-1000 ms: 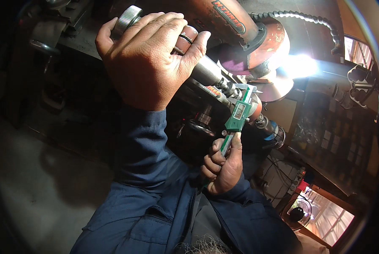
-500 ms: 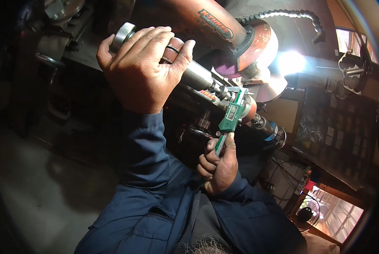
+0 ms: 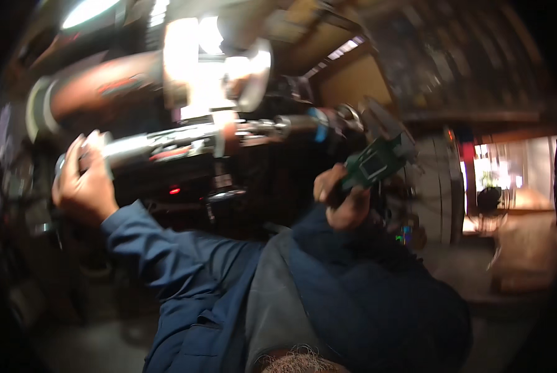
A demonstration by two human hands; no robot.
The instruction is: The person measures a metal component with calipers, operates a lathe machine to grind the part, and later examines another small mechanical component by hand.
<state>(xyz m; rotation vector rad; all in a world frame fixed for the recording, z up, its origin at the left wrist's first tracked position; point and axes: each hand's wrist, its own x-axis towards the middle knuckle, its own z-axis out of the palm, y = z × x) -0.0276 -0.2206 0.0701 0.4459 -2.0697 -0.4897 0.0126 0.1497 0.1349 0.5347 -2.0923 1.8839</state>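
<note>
My left hand (image 3: 87,186) is at the left end of a shiny metal barrel (image 3: 132,149) on a grinding machine, its fingers curled over the end; motion blurs the fingertips. In line with the barrel, to its right, sit an orange-brown disc (image 3: 227,132) and a steel holder with a blue ring (image 3: 319,122). My right hand (image 3: 345,202) grips a green digital caliper (image 3: 371,165) out to the right of the machine. The caliper's jaws point up and right, apart from the machine and smeared by motion, so their opening cannot be read.
Above the barrel lies the orange machine housing (image 3: 104,93), with a pale grinding wheel (image 3: 256,78) in bright lamp glare. A small red light (image 3: 175,190) glows below. A dark wall panel (image 3: 446,56) is at upper right, and a fan (image 3: 490,199) stands by a bright window.
The view has swung round to the right. My right hand has drawn the caliper away from the small part in the machine, off to the right. My left hand remains at the barrel's end.
</note>
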